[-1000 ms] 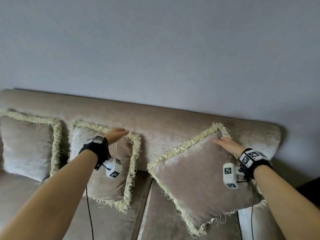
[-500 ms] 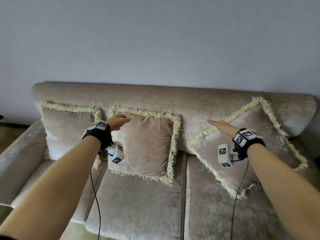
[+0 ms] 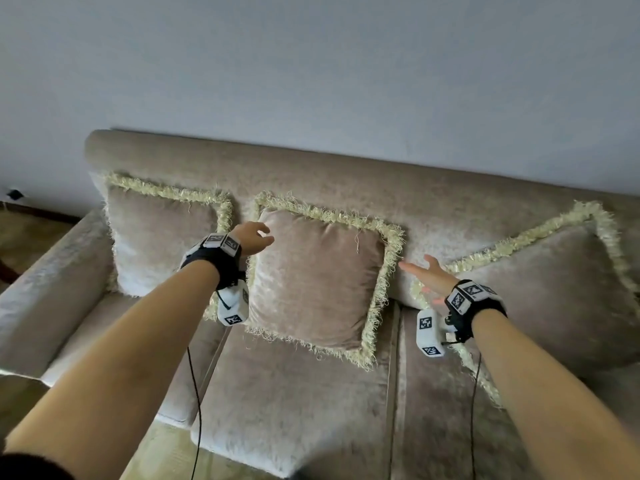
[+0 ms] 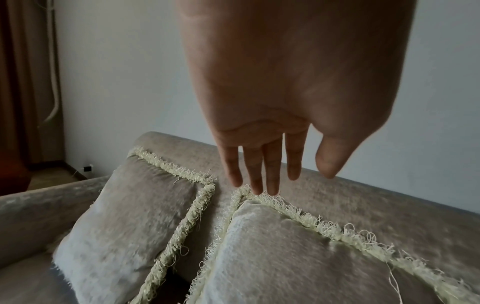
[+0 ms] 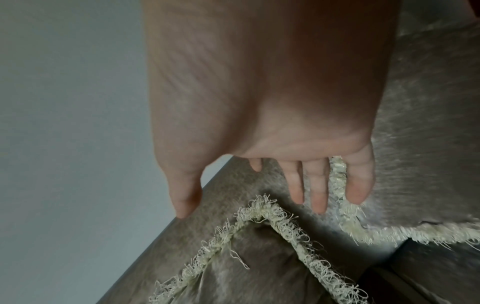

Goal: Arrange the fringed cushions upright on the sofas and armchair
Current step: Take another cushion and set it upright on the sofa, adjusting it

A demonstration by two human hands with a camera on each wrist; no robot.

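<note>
Two bare forearms reaching forward and upward from the lower corners of the head view, each wrist wrapped in a black strap (image 3: pixel 214 265) carrying white marker-printed blocks (image 3: pixel 234 304), thin black cables (image 3: pixel 195 393) trailing down from both. Left hand (image 3: pixel 252 238) extended, fingers (image 4: pixel 270 170) straight, close together and pointing forward, thumb held slightly apart, nothing gripped. Right hand (image 3: pixel 427 276) likewise flat and relaxed, palm turned downward, fingers (image 5: pixel 318 185) loosely spread, thumb splayed out to the side, nothing gripped. Left hand higher and farther forward than the right, the two well apart.
</note>
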